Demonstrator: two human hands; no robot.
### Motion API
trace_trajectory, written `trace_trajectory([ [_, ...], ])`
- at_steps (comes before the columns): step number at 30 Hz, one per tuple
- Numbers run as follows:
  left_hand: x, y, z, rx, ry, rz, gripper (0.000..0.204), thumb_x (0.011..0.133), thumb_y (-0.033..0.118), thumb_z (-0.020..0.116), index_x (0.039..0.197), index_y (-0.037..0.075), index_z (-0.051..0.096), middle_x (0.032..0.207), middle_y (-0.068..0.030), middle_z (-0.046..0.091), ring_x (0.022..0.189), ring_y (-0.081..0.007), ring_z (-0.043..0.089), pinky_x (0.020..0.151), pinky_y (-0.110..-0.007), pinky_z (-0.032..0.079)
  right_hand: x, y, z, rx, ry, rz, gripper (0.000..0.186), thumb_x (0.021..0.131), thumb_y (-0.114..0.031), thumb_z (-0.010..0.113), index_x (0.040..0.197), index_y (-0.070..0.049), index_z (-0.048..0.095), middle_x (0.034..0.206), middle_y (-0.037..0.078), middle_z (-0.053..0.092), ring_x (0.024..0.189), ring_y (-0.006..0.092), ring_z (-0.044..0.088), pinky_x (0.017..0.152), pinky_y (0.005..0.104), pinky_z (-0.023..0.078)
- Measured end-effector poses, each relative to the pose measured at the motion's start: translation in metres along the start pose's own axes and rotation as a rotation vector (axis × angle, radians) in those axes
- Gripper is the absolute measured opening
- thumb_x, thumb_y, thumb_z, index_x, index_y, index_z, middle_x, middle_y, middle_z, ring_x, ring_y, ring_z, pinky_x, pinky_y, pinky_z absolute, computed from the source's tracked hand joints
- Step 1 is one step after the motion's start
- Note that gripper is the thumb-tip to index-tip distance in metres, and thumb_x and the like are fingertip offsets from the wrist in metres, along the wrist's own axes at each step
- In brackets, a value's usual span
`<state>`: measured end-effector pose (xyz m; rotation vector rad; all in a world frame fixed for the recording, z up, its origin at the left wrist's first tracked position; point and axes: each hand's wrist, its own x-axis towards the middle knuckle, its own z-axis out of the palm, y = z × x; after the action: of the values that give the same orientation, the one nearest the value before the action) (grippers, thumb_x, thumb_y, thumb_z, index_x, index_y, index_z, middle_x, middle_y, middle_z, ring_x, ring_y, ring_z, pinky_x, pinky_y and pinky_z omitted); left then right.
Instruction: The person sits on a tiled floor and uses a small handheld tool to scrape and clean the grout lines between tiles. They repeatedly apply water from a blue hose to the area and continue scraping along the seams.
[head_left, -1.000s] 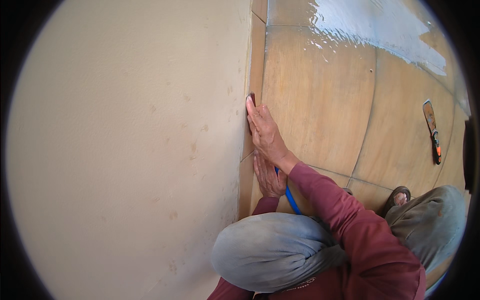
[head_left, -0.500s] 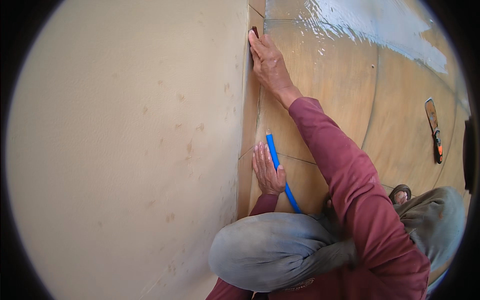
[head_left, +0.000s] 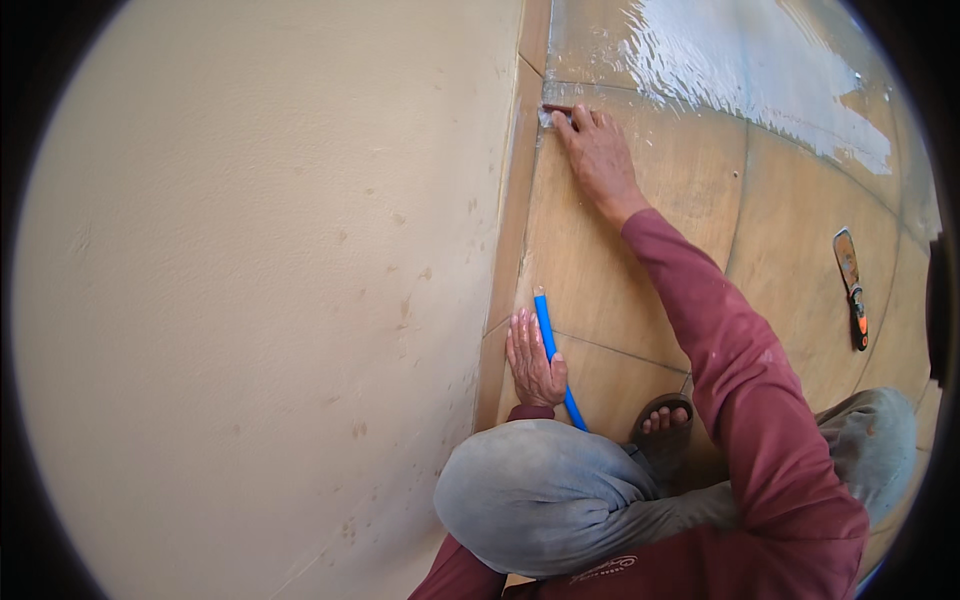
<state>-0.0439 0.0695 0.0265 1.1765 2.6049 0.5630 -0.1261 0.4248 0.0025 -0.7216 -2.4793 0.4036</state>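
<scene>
My right hand (head_left: 600,160) reaches far forward, pinching a small, thin reddish-brown strip (head_left: 556,107); its exact kind I cannot make out. The strip touches the tiled floor (head_left: 625,265) beside the skirting tile (head_left: 512,240), where a whitish wet smear shows. Closer in, my left hand (head_left: 535,368) lies flat by the skirting, fingers stretched out. A slim blue tube or stick (head_left: 545,322) with a pale tip runs between its fingers and thumb, partly hidden by the hand.
A putty knife (head_left: 852,285) with a black and orange handle lies on the tiles at right. Whitish liquid (head_left: 720,60) covers floor at the far right. The beige, spotted wall (head_left: 300,250) rises at left. My sandalled foot (head_left: 660,420) is near the knee.
My right hand has moved from the skirting onto the floor beside it, and the strip has turned sideways. The left hand stays flat by the blue piece. The view has shifted slightly.
</scene>
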Motion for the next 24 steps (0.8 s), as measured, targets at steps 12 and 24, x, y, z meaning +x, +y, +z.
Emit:
trace_trajectory([
  [12,0.002,0.009,0.004,0.010,-0.014,-0.028,0.078,0.103,0.043,0.037,0.162,-0.007,0.029,0.168,-0.0302,0.029,0.157,-0.0483,0.025,0.127,-0.060,0.016,-0.003,-0.102,-0.016,1.067,0.195,0.460,0.043,0.106,-0.007,0.059,0.149,-0.008,0.060,0.095,0.006,0.047,0.088,0.0195,0.051,0.084,0.0290,0.046],
  [24,0.012,0.013,0.006,-0.005,-0.005,-0.014,0.079,0.104,0.046,0.036,0.163,-0.005,0.028,0.167,-0.0286,0.031,0.157,-0.0477,0.025,0.127,-0.060,0.014,0.020,-0.070,-0.019,1.170,0.097,0.499,0.047,0.107,-0.006,0.054,0.154,-0.005,0.052,0.099,0.009,0.051,0.097,0.0228,0.053,0.096,0.0289,0.043],
])
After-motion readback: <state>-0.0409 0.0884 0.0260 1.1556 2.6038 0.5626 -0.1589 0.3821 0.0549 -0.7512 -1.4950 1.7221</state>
